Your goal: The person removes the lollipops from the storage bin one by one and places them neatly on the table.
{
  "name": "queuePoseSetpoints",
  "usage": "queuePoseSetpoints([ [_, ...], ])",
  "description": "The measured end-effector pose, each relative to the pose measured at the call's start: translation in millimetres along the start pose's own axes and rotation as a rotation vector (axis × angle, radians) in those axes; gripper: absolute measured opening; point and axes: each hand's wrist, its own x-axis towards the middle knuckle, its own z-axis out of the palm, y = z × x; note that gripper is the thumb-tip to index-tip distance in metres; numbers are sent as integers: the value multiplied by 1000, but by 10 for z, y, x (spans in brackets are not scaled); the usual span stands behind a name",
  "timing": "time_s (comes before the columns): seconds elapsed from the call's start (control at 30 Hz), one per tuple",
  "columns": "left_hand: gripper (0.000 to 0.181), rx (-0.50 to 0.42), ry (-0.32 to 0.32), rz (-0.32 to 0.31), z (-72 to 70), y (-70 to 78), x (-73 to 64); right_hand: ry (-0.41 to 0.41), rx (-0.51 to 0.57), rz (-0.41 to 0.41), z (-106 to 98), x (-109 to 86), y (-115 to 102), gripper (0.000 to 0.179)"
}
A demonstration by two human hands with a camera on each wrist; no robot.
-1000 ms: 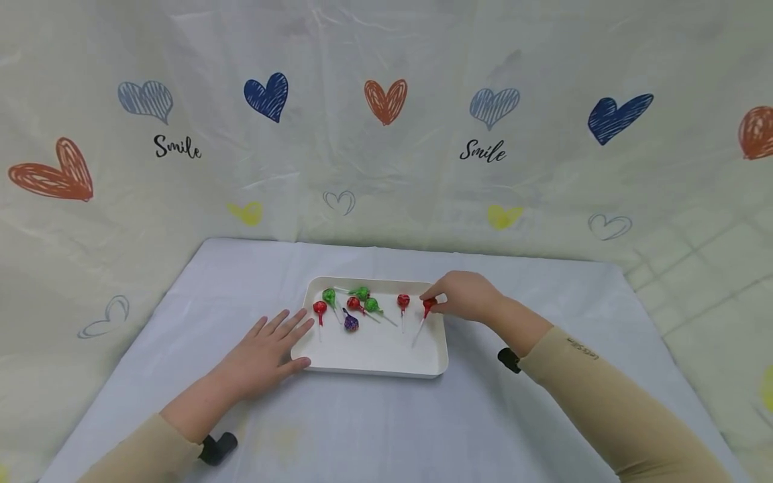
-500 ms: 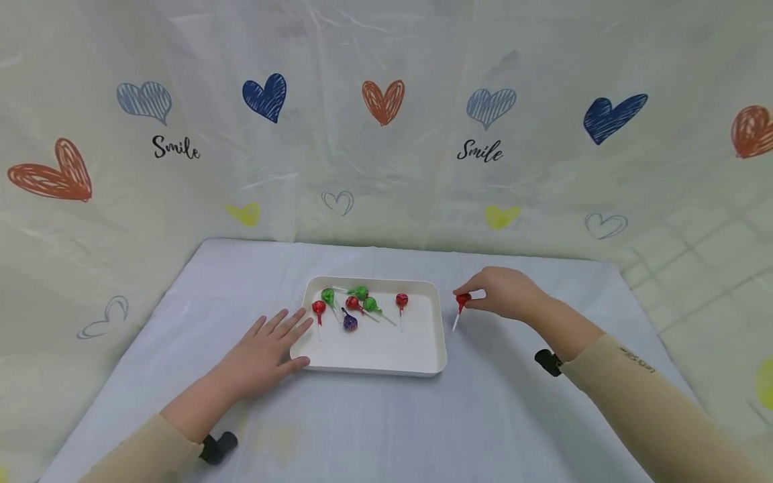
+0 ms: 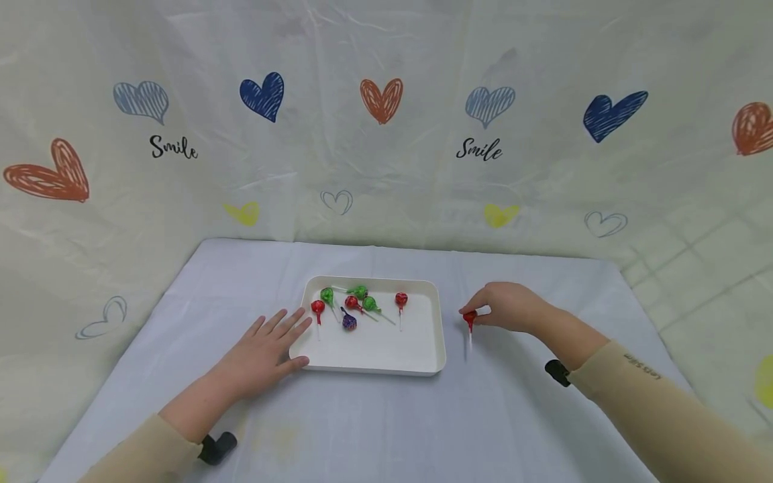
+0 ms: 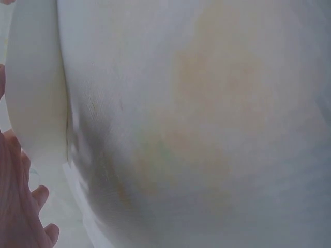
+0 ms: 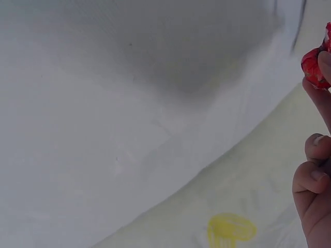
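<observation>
Between thumb and fingertips, my right hand (image 3: 510, 306) pinches a red-wrapped lollipop (image 3: 470, 317) by its head, just right of the tray; its white stick points toward me. The right wrist view shows the same red lollipop (image 5: 314, 67) at its right edge. My left hand (image 3: 260, 355) lies with straight, spread fingers at the left rim of the white tray (image 3: 386, 359). On the tray lie a purple lollipop (image 3: 349, 322), red ones such as the lollipop (image 3: 401, 298) at the right, and green ones such as the lollipop (image 3: 327, 295) at the left.
A white cloth (image 3: 362, 429) covers the table. Behind it hangs a pale backdrop (image 3: 423, 188) printed with hearts and the word Smile. In the left wrist view, the tray's outer wall (image 4: 39, 93) stands beside yellowish stains (image 4: 170, 150) on the cloth.
My right hand has carried the red lollipop off the tray to the right, then lowered it toward the cloth. Its stick has swung more upright in view. My left hand has stayed put.
</observation>
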Motion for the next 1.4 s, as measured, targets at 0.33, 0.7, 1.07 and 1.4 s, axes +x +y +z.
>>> queuePoseSetpoints([
  [0.33, 80, 3, 0, -2, 23, -18, 7, -52, 16, -1, 287, 117, -43, 29],
  [0.7, 82, 1, -9, -8, 46, -30, 20, -53, 85, 8, 385, 145, -85, 26],
  [1.07, 80, 0, -4, -6, 8, -4, -3, -50, 161, 41, 441, 128, -105, 31],
  [1.4, 81, -2, -6, -8, 36, -29, 16, -39, 163, 39, 456, 116, -85, 32],
])
